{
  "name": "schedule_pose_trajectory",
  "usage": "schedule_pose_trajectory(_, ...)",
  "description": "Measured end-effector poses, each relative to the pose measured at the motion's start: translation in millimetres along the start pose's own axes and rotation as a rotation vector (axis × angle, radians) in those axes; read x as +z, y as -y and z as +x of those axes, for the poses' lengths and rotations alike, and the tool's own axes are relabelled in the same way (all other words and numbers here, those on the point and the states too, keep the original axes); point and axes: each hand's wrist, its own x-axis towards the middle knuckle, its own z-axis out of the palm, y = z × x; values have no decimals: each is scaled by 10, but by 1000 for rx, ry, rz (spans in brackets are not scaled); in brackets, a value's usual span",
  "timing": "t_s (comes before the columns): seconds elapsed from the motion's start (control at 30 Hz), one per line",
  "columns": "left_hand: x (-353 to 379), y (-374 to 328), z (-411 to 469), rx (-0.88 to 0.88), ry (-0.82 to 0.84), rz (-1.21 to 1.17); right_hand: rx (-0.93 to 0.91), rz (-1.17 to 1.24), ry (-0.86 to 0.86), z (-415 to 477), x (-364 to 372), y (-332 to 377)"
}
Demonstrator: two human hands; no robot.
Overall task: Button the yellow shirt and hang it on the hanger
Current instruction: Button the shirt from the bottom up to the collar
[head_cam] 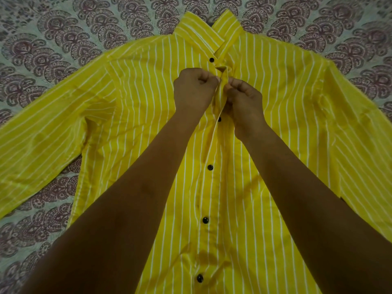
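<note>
Head view. The bedspread [63,28] is cotton-looking and flat, with a dense purple paisley print. The yellow shirt [148,128] lies face-up on it, directly under the fingers, with its sleeves spread out to both sides of them. The fabric is thin and woven with white pinstripes, lightly creased.

The left hand [195,90] and right hand [244,100] are both clenched. Their fingers [209,78] pinch the placket where it meets between them, so the button being worked is hidden. The cloth just beyond the fingertips is bunched into a fold.

There is one dark round glossy button [211,59] beyond the fingers and four more in a row on the near side. Those four look fastened, the far one probably not.

Risks:
- The bunched placket could line the hole up with the wrong button and skew the front.
- The slick button could slip back out of a tight hole.
- Pulling upward could drag the thin cloth and wrinkle the fastened part.

No hanger in view.
</note>
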Motion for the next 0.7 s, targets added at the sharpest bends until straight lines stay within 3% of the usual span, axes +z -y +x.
schedule_pose_trajectory(0.2, 17, 13, -5, -25, 26, 7, -6, -4, 31, -18, -17, 5)
schedule_pose_trajectory(0.5, 74, 6, -30, -43, 20, -9, 137, 185, 97, -84, -31, 130)
schedule_pose_trajectory(0.7, 53, 26, -45, 41, 5, 80, -81, 39, 52, -105, -4, 79)
